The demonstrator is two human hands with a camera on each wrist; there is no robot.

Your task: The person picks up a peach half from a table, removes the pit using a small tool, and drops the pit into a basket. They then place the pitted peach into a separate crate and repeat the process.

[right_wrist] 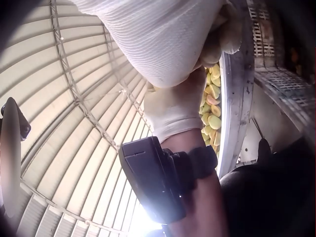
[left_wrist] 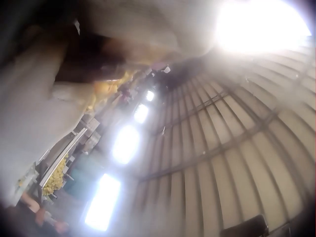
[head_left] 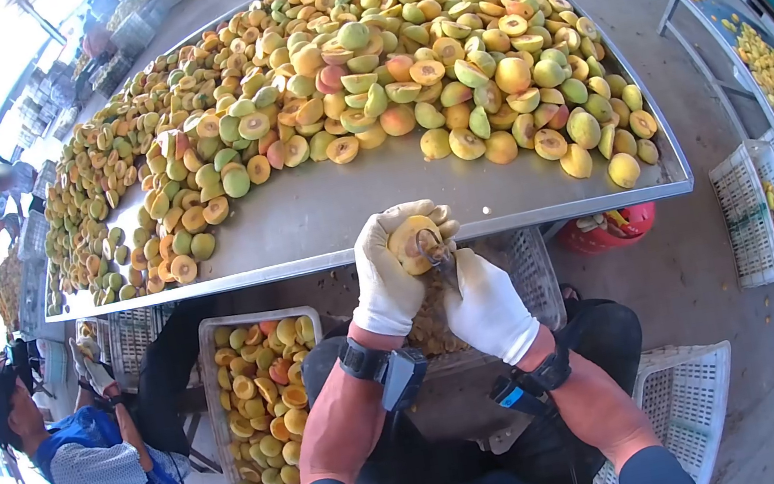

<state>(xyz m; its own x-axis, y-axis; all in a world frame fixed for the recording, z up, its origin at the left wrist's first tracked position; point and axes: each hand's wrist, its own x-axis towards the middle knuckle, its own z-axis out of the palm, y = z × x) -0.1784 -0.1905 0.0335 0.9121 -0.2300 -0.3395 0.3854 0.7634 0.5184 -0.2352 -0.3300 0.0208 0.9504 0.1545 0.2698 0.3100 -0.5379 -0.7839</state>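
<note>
In the head view the white-gloved left hand [head_left: 388, 277] grips a halved yellow fruit [head_left: 411, 243], its cut face turned toward the right hand. The gloved right hand [head_left: 486, 302] holds a small metal tool [head_left: 441, 264] whose tip is at the fruit's centre. Both hands are close together just off the near edge of the metal table [head_left: 323, 222], which bears a large heap of halved fruit [head_left: 359, 64]. The right wrist view shows the right hand [right_wrist: 153, 44] from behind; its fingertips and tool are hidden there. Glove and fruit are blurred in the left wrist view.
A crate of fruit halves [head_left: 271, 402] stands left of the person's knees, and another crate [head_left: 523, 271] is under the table edge. A red basin [head_left: 612, 226] sits beneath the table's right side. A white crate [head_left: 682, 408] is at lower right. Another person [head_left: 117, 457] sits at left.
</note>
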